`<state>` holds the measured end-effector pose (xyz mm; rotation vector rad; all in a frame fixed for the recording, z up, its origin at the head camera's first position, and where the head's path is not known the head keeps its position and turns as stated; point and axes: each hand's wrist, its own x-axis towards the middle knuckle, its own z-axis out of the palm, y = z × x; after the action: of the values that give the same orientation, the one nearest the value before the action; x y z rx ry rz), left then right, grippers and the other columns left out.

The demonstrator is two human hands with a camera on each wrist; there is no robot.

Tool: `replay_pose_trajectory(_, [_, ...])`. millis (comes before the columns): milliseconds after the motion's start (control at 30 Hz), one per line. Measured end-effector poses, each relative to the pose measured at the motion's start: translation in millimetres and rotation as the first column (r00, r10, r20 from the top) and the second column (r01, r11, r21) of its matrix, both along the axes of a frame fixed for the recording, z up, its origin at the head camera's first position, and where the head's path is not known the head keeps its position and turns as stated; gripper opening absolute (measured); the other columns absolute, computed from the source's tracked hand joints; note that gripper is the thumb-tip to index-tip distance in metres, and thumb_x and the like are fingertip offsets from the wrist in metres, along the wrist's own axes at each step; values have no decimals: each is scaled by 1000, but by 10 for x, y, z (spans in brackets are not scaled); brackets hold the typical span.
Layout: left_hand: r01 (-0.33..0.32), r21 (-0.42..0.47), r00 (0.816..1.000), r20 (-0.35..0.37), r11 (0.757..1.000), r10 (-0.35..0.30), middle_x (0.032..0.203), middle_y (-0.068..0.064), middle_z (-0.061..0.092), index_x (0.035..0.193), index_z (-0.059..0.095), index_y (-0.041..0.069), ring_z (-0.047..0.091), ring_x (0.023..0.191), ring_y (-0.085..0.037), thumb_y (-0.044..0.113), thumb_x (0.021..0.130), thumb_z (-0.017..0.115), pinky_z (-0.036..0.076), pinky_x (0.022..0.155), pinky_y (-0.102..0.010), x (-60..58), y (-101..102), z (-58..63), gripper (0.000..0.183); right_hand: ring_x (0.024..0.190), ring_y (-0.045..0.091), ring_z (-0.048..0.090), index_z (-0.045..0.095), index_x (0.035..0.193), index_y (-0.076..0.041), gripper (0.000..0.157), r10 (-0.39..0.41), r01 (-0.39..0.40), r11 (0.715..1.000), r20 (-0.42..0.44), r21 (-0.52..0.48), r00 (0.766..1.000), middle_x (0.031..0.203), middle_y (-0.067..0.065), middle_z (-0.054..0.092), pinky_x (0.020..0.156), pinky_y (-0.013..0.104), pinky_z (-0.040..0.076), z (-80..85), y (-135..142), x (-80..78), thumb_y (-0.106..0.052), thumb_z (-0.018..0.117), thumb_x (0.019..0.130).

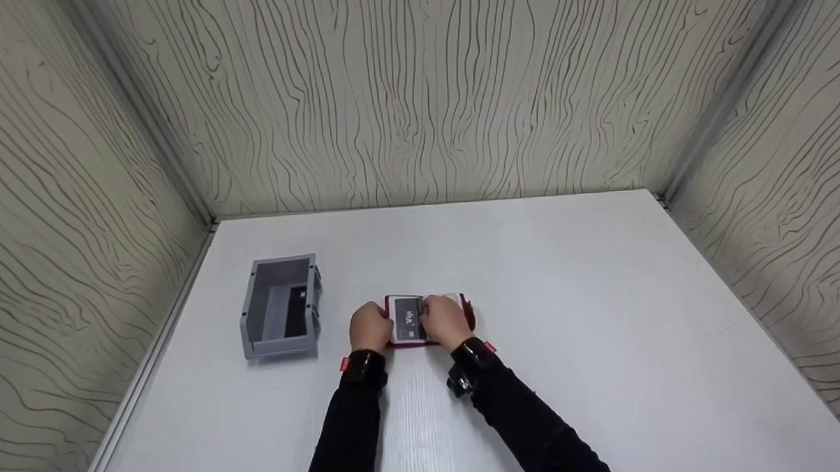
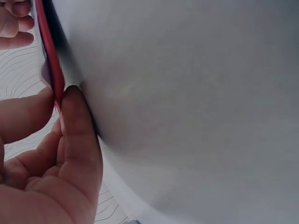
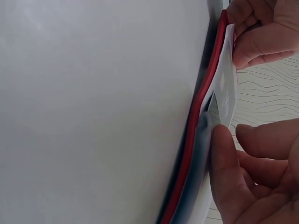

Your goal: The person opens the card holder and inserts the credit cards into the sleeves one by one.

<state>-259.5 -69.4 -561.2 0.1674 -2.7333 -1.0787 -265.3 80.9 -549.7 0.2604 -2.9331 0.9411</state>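
Grey “Vip” card (image 1: 408, 319) on red holder (image 3: 192, 123), left hand (image 1: 371, 326) tight on holder's edge, right hand (image 1: 446, 322) slightly parted.

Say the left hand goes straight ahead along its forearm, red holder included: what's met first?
Likely the patterned back wall; between it and the left hand, which pinches the red holder, the white table looks free, though depth is unclear.

Both hands (image 1: 371, 327) partly hide the red holder (image 1: 469, 312).
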Motion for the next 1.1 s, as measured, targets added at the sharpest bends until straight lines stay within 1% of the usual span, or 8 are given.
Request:
replay_pose_trajectory(167, [-12, 6, 1000, 21, 1000, 12, 74, -14, 65, 73, 63, 0, 62, 74, -33, 1, 74, 67, 49, 71, -44, -8, 7, -12, 4, 79, 29, 63, 67, 90, 2, 7, 32, -32, 999, -13, 14, 999, 84, 14, 66, 75, 44, 51, -11, -2, 11, -1, 64, 84])
replay_pose_trajectory(400, [-5, 10, 1000, 6, 1000, 5, 72, -13, 64, 73, 63, -1, 61, 72, -34, 0, 71, 66, 49, 70, -45, -18, -2, -19, 4, 77, 29, 62, 65, 87, 2, 4, 59, -58, 998, -52, 22, 997, 81, 13, 65, 74, 44, 50, -23, 9, 8, -1, 65, 84])
replay_pose_trajectory(533, [-4, 5, 1000, 15, 1000, 4, 72, -13, 64, 74, 63, -1, 62, 73, -35, -1, 71, 65, 49, 70, -45, -21, -3, -19, 4, 77, 28, 61, 66, 89, 3, 6, 74, -73, 997, -63, 13, 995, 81, 12, 65, 74, 43, 50, -31, 22, 2, 0, 65, 84])
replay_pose_trajectory(600, [-6, 2, 1000, 23, 1000, 6, 73, -13, 64, 74, 63, -1, 62, 73, -34, -1, 71, 66, 50, 70, -45, -21, -2, -15, 4, 78, 28, 61, 67, 92, 4, 8, 76, -76, 997, -55, 0, 996, 82, 13, 66, 74, 43, 50, -27, 30, -3, 0, 65, 85])
replay_pose_trajectory(733, [-11, 10, 999, 39, 1000, 11, 74, -13, 64, 74, 63, 0, 62, 74, -34, -1, 71, 66, 50, 71, -44, -16, 3, -5, 4, 86, 31, 63, 68, 99, 5, 14, 59, -59, 998, -44, -4, 997, 89, 15, 67, 81, 45, 50, 5, 52, -11, -2, 66, 87])
replay_pose_trajectory(833, [-10, 11, 999, 33, 1000, 9, 74, -13, 64, 74, 63, 0, 62, 74, -34, -1, 71, 66, 50, 71, -44, -14, 5, -7, 4, 92, 33, 64, 69, 104, 5, 18, 31, -30, 999, -54, 12, 998, 94, 17, 68, 85, 45, 49, 31, 79, -21, -4, 66, 88])
replay_pose_trajectory(900, [-9, 9, 999, 31, 1000, 9, 73, -13, 64, 73, 63, 0, 62, 73, -34, -1, 71, 66, 50, 70, -44, -13, 6, -7, 4, 91, 32, 64, 69, 105, 4, 20, 14, -13, 1000, -68, 20, 998, 93, 15, 68, 84, 45, 50, 48, 101, -28, -4, 66, 87])
replay_pose_trajectory(1100, [3, 7, 999, 50, 1000, -3, 72, -12, 62, 74, 62, -2, 61, 73, -32, -1, 74, 65, 50, 69, -43, -15, -1, 16, 4, 83, 29, 62, 69, 102, 6, 18, 12, -10, 1000, -152, 11, 988, 84, 12, 64, 79, 42, 50, 84, 202, -59, 0, 67, 85])
